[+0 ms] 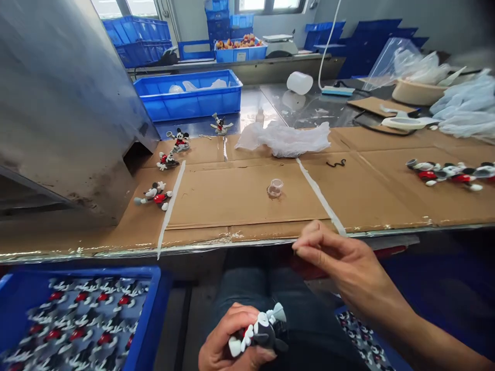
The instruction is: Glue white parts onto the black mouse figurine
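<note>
One steel tabletop (297,111) carries flattened cardboard sheets (247,198) joined by strips of white tape (322,198). Below its front edge, at left, a blue plastic crate (157,309) holds rows of Mickey Mouse figurines (77,324). Further figurines lie on the cardboard: four spaced apart at the left end (168,161) and an overlapping row at the right (444,172). A crumpled plastic bag (284,139) lies along the rear of the cardboard, and a small clear cup (274,188) stands near its centre. The left hand (228,337) is positioned below the tabletop, over the person's dark jeans (309,330), with its fingers (242,322) closed around a single figurine (266,330) wearing red shorts. The right hand (332,257) is located at the tabletop's front edge, its fingers (309,247) pinched closed; no held item can be distinguished.
</note>
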`<state>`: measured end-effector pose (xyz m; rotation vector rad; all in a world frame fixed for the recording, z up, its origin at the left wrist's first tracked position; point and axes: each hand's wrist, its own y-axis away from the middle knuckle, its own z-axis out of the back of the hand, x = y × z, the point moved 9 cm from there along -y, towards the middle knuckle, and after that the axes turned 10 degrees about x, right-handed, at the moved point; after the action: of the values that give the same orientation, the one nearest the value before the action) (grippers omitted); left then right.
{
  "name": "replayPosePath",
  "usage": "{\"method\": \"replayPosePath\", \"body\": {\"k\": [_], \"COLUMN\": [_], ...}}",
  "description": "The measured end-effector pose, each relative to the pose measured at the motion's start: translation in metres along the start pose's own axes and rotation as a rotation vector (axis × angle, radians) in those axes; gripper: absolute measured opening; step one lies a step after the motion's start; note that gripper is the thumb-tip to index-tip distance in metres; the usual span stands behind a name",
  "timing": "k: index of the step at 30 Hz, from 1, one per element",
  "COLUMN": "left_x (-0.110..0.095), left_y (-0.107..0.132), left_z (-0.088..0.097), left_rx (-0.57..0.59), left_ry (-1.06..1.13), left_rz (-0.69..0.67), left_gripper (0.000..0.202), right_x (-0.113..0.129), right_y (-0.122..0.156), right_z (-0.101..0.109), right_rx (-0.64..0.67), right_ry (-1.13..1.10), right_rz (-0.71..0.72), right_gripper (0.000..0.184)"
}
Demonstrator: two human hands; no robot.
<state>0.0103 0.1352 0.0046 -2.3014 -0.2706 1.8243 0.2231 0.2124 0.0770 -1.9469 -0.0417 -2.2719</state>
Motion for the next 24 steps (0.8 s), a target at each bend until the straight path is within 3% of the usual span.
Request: {"method": "replayPosePath", "body": {"k": [4, 9, 14, 17, 24], "left_x": [0.002, 0.009, 0.031, 0.036, 0.025], "left_y": [0.003, 0.005, 0.021, 0.028, 0.02], "left_z": [0.002, 0.002, 0.005, 0.007, 0.009], "left_rx": [0.009, 0.078, 0.026, -0.006, 0.019], "left_ry": [0.089, 0.243, 0.327, 0.348, 0.251], "left_rz": [0.018, 0.061, 0.311, 0.39, 0.242], "left_gripper": [0.023, 0.029, 0.029, 0.03, 0.025], "right_x": [-0.014, -0.026, -0.029, -0.032, -0.036], "right_y": [0.033, 0.049, 0.056, 0.059, 0.063], "right_z": [-0.042, -0.065, -0.076, -0.079, -0.081], "right_rx": [0.135, 0.192, 0.237, 0.253, 0.259], "right_ry": [-0.128, -0.205, -0.248, -0.241, -0.233], "right_rz": [-0.087, -0.198, -0.245, -0.264, -0.306], "right_gripper": [0.014, 0.016, 0.014, 0.015, 0.015]}}
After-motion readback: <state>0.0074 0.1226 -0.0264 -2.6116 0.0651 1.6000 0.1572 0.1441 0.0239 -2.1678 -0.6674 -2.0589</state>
